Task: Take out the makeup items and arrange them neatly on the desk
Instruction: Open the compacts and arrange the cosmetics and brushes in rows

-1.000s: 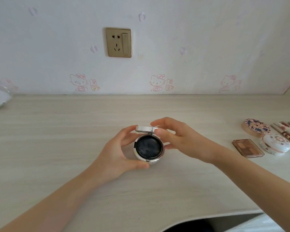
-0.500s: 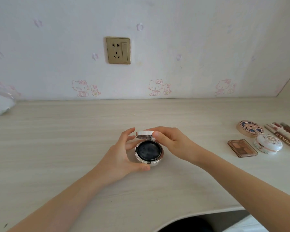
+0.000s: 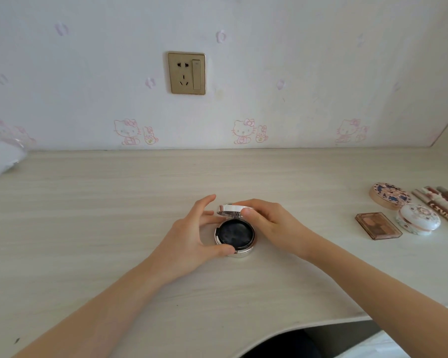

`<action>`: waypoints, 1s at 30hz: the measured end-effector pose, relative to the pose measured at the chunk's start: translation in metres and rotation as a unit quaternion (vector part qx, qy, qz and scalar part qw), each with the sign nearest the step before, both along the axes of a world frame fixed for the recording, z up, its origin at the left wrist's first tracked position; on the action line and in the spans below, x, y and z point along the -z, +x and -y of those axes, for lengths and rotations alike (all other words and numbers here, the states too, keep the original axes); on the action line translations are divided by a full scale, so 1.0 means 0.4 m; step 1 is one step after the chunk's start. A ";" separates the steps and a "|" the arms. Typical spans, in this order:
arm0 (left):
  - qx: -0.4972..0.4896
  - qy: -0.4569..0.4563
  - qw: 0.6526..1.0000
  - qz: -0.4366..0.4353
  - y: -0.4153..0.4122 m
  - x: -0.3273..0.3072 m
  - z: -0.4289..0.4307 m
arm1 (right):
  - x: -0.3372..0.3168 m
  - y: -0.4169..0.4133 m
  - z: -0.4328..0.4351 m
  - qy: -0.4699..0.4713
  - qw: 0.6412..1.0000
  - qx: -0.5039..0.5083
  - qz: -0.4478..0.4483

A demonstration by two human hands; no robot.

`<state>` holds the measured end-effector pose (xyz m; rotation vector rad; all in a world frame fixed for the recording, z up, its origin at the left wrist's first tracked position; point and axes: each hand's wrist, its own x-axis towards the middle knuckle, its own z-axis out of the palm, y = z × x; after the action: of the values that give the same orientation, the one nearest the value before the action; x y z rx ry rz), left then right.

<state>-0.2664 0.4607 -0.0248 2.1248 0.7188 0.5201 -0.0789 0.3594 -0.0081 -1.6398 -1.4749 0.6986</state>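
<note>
A round cushion compact rests on the pale wood-grain worktop, below the gold wall socket. It stands open: the base holds a dark round insert facing up, and the white lid tilts up on the side toward the socket. The left hand cups the base, thumb at its near rim. The right hand pinches the lid. Well right of the compact lie a brown eyeshadow palette, two round floral cases and several tubes.
</note>
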 end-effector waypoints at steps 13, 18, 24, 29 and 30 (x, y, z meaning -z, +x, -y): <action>-0.015 0.014 1.000 0.002 0.004 0.003 -0.003 | -0.042 0.007 -0.037 0.000 1.000 0.012 0.003; -0.022 0.015 1.000 -0.001 0.003 0.003 -0.001 | -0.047 0.008 -0.037 -0.027 0.999 -0.012 -0.029; -0.037 0.021 0.999 -0.001 0.004 0.007 0.009 | -0.043 0.005 -0.018 -0.041 0.996 -0.048 -0.065; -0.054 0.038 0.998 0.004 0.006 0.007 0.027 | -0.047 -0.002 -0.007 -0.052 0.994 -0.051 -0.078; -0.054 0.037 0.998 0.005 0.006 0.007 0.029 | -0.049 -0.003 -0.006 -0.057 0.994 -0.051 -0.076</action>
<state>-0.2642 0.4489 -0.0277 2.1597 0.8232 0.6233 -0.0801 0.3618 0.0113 -1.5667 -1.4395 0.9579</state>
